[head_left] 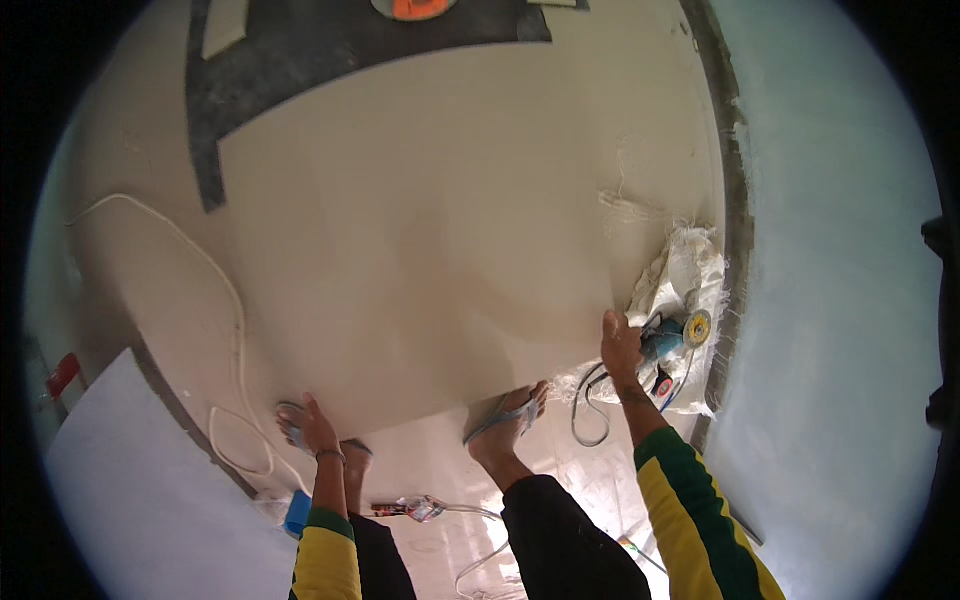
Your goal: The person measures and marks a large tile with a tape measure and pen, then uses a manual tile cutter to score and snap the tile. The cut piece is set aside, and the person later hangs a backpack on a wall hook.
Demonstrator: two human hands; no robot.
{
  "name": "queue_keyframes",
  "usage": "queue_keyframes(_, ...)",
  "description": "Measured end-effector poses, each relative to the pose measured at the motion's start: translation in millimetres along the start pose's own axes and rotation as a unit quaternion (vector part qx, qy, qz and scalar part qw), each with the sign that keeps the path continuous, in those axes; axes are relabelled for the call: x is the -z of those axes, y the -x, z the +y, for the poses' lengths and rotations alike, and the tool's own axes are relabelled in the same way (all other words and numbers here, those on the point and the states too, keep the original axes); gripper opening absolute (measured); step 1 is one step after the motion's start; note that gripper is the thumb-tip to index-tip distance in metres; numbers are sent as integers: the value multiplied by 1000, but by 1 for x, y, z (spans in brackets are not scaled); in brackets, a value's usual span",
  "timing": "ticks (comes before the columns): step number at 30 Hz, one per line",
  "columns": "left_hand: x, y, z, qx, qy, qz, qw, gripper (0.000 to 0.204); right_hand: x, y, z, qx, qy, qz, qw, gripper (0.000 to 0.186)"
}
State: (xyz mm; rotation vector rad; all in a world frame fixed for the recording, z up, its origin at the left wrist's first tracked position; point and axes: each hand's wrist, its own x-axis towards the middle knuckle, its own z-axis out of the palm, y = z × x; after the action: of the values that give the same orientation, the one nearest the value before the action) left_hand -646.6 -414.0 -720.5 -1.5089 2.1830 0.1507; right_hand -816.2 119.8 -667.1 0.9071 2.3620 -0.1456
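Head view: left hand [320,433] and right hand [621,346] pinch a beige rectangular tile [400,250] at near corners. Apparent steadying next needs even support.

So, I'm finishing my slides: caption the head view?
Left hand and right hand hold a large rectangular beige slab near a teal angle grinder.

A broad, flat beige slab [410,230] is showing its smooth, plain face mid-view. Its near edge is slanting, the right end sitting farther forward than the left.
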Motion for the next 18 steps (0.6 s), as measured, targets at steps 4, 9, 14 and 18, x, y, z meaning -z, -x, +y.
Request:
queue_keyframes(4, 50, -19, -30, -1, 209, -228, 951, 105, 53, 7, 5, 9, 1, -17, 1000, 69)
queue_keyframes(9, 189, 4, -13, 66, 192, -362, 910, 91, 146, 19, 3, 101, -116, -73, 985, 62)
queue_keyframes(14, 335, 29, 35, 63, 198, -384, 899, 79, 248, 57, 6, 77, -510, 36, 856, 64)
queue_keyframes(18, 397, 27, 58, -5, 184, -355, 917, 75, 256, 250, -22, -147, -729, -26, 669, 34)
